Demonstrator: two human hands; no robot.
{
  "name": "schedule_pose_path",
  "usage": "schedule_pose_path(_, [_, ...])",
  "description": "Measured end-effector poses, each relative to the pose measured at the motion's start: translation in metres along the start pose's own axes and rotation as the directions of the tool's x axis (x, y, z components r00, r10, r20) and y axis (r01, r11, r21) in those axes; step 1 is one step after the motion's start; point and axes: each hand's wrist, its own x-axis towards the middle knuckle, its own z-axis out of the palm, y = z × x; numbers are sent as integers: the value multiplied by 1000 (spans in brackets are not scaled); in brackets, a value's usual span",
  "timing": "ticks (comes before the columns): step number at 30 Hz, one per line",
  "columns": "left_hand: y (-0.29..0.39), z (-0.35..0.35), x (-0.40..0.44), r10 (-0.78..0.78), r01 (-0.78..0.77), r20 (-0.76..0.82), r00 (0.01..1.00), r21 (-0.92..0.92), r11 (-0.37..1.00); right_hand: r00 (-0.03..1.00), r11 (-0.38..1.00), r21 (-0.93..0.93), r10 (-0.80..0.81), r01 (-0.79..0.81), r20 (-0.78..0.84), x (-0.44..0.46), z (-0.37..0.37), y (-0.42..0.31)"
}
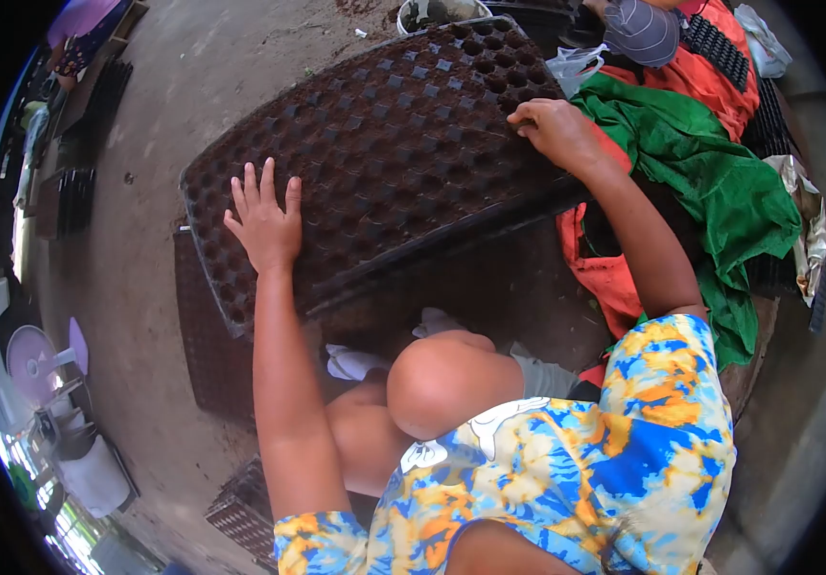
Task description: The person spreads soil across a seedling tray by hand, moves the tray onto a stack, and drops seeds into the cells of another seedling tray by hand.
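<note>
A large black seedling tray [389, 158] lies in front of me, its many round cells dusted and partly filled with dark soil. Cells toward the far right corner look deeper and emptier. My left hand [267, 218] rests palm down on the left part of the tray, fingers spread and holding nothing. Over the tray's right side is my right hand [558, 132], its fingers curled with thumb and index close together. Whatever may be between those fingertips is too small to make out.
A white bucket [442, 11] stands beyond the tray. Green cloth [691, 163] and orange-red cloth [604, 287] lie at the right. Another person's grey cap [641, 31] shows at the upper right. Stacked trays [245, 508] sit lower left, and a fan [34, 364] stands farther left.
</note>
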Motion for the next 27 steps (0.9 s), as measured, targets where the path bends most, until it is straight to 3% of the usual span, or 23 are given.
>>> schedule_pose_path(4, [0, 0, 0, -3, 3, -1, 1000, 3, 1000, 998, 1000, 13, 1, 0, -61, -15, -25, -16])
schedule_pose_path(7, [1, -1, 1, -9, 9, 3, 1000, -4, 1000, 1000, 999, 54, -3, 2, 22, -34, -20, -14])
schedule_pose_path(12, [-1, 0, 0, -3, 3, 14, 1000, -4, 1000, 998, 997, 76, -13, 17, -59, -44, -16, -15])
schedule_pose_path(15, [0, 0, 1, -10, 10, 16, 1000, -8, 1000, 995, 990, 113, 73, -81, 70, -64, -26, -18])
schedule_pose_path(21, [-2, 2, 2, 9, -9, -13, 1000, -7, 1000, 999, 992, 115, 46, -46, -2, -67, -23, -36])
schedule_pose_path(27, [-2, 2, 1, 6, -6, -5, 1000, 2, 1000, 994, 997, 37, -76, 74, 77, -55, -9, -41])
